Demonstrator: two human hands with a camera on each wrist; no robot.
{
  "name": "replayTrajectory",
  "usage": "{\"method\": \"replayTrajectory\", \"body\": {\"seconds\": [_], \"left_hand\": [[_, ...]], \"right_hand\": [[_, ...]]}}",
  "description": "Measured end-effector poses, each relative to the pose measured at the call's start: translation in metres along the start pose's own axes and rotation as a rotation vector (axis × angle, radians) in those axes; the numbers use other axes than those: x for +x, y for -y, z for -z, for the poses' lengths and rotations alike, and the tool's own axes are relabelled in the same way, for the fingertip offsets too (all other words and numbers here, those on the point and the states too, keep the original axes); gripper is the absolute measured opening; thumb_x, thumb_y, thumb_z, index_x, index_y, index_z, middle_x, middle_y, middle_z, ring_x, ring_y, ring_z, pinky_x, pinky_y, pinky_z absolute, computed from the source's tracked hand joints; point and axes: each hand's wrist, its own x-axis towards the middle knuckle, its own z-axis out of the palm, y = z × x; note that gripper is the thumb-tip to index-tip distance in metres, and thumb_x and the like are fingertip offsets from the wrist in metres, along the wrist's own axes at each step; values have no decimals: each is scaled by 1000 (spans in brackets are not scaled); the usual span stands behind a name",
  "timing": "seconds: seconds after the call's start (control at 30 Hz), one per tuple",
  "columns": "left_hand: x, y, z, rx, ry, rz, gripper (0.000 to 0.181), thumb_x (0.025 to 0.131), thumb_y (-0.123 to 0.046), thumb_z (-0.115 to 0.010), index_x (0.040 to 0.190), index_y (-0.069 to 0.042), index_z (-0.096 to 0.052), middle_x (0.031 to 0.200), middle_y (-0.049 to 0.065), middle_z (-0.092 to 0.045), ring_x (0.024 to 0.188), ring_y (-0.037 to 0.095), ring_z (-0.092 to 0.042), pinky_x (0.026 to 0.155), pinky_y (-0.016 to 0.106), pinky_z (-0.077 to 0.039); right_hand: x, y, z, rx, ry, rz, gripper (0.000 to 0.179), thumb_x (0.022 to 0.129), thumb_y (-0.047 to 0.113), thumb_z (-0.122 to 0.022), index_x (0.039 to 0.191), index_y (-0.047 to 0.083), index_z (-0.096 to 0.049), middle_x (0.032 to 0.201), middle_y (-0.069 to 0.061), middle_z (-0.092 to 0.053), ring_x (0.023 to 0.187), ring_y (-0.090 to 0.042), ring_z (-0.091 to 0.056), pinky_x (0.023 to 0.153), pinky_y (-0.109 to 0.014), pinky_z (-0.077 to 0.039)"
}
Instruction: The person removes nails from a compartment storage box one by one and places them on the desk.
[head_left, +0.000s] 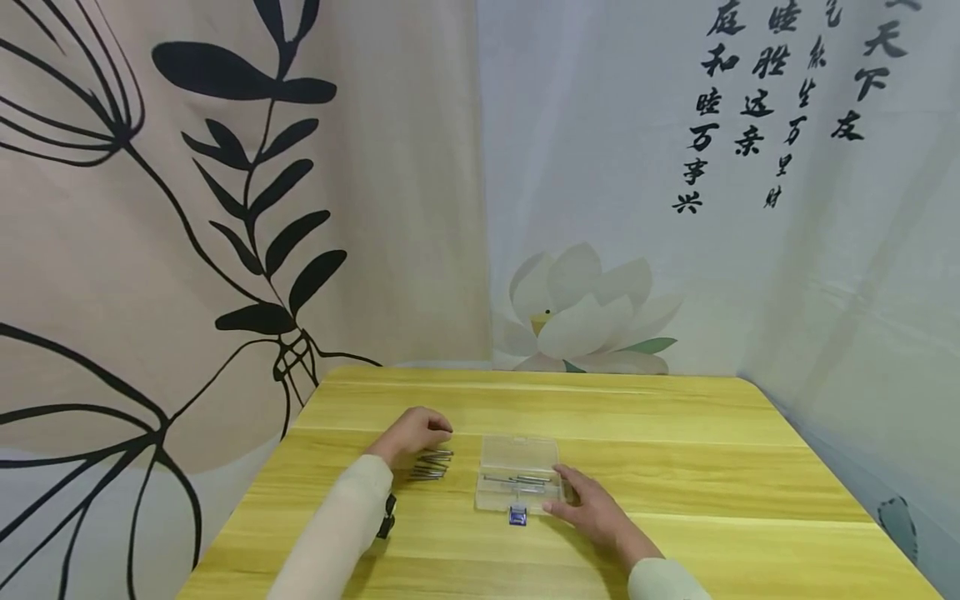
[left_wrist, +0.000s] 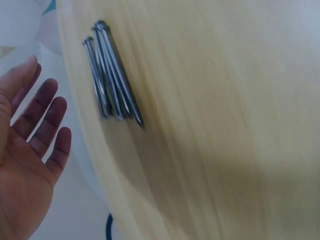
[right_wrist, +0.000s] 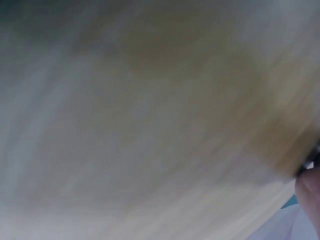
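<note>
My left hand [head_left: 420, 431] hovers just behind a small pile of steel nails [head_left: 431, 465] on the table, fingers loosely bent. In the left wrist view its fingers are spread with nothing between them, left of the nails [left_wrist: 112, 75], which lie side by side. A clear plastic box [head_left: 495, 497] stands open, its lid tipped back, with several nails [head_left: 528, 480] inside. Around the box's right end my right hand [head_left: 592, 506] holds it, thumb at the front corner and fingers at the rear. The right wrist view is blurred, with one fingertip [right_wrist: 310, 192] beside something dark.
A blue clasp [head_left: 517, 516] sticks out at the box's front edge. The wooden table [head_left: 675, 433] reaches back to printed curtains [head_left: 405, 208]. A black strap [head_left: 387, 517] sits at my left wrist.
</note>
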Motion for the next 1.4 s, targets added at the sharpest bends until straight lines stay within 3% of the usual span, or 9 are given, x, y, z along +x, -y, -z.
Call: {"method": "replayTrajectory", "body": {"seconds": [0.3, 0.63, 0.8, 1.4], "left_hand": [[5, -19, -12, -50, 32, -52, 22, 99, -19, -64, 115, -5, -72, 105, -1, -68, 95, 16, -63, 84, 44, -53], [16, -44, -29, 8, 61, -140, 18, 97, -21, -67, 110, -12, -75, 105, -3, -70, 99, 16, -63, 86, 40, -51], [19, -53, -40, 15, 81, -166, 19, 96, -19, -69, 108, -6, -75, 102, -3, -71, 94, 15, -64, 83, 37, -52], [16, -69, -77, 11, 136, -171, 17, 93, -17, -72, 106, -7, -76, 101, -6, -69, 95, 13, -63, 83, 30, -52]], "right_hand": [[-1, 0, -1, -3, 0, -5, 71, 92, 40, -70, 150, 10, -42, 152, -24, -37, 138, -51, -31, 106, -68, -25], [-2, 2, 2, 14, 2, -9, 72, 93, 39, -70, 151, 10, -41, 152, -25, -36, 137, -51, -31, 106, -68, -25], [-1, 0, 2, 10, -11, -19, 72, 92, 40, -71, 150, 9, -42, 152, -25, -37, 137, -51, -32, 106, -68, -25], [-3, 3, 2, 9, -18, -6, 71, 92, 38, -71, 149, 7, -43, 150, -29, -38, 137, -52, -32, 106, -68, -24]]}}
